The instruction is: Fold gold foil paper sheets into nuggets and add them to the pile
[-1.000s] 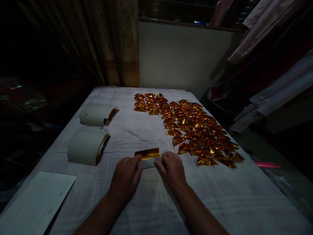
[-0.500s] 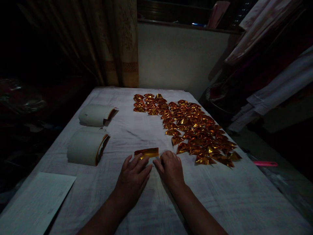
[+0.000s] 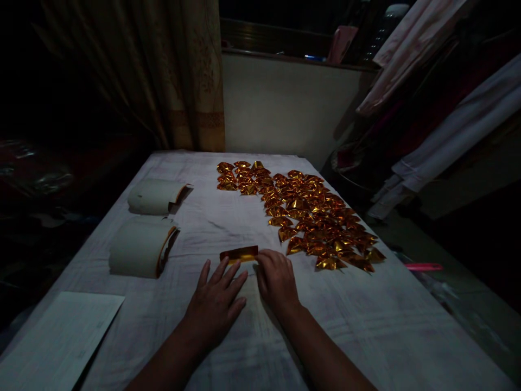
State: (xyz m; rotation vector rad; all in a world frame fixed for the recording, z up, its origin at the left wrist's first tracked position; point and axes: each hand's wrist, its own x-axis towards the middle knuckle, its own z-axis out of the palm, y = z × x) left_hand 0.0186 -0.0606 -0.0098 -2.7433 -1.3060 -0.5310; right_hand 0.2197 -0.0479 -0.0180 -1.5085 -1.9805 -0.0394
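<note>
A folded strip of gold foil paper [image 3: 240, 253] lies on the table in front of my hands. My left hand [image 3: 217, 301] rests flat with its fingers spread, the fingertips just at the strip's near edge. At the strip's right end, my right hand [image 3: 279, 279] is closed, with thumb and fingers drawn together on the corner; the exact grip is partly hidden. To the right and beyond lie rows of folded gold foil pieces [image 3: 297, 206], shiny and pointed at the ends.
Two curved stacks of grey-backed sheets, a farther one [image 3: 150, 196] and a nearer one [image 3: 136, 248], stand on the left of the cloth-covered table [image 3: 325, 326]. A pale flat sheet [image 3: 61, 331] lies at the near left. Hanging clothes [image 3: 456, 130] are beyond the right edge.
My left hand has drawn back slightly from the foil strip, its fingers spreading wider. My right fingers have moved onto the strip's right end. The view has shifted a little.
</note>
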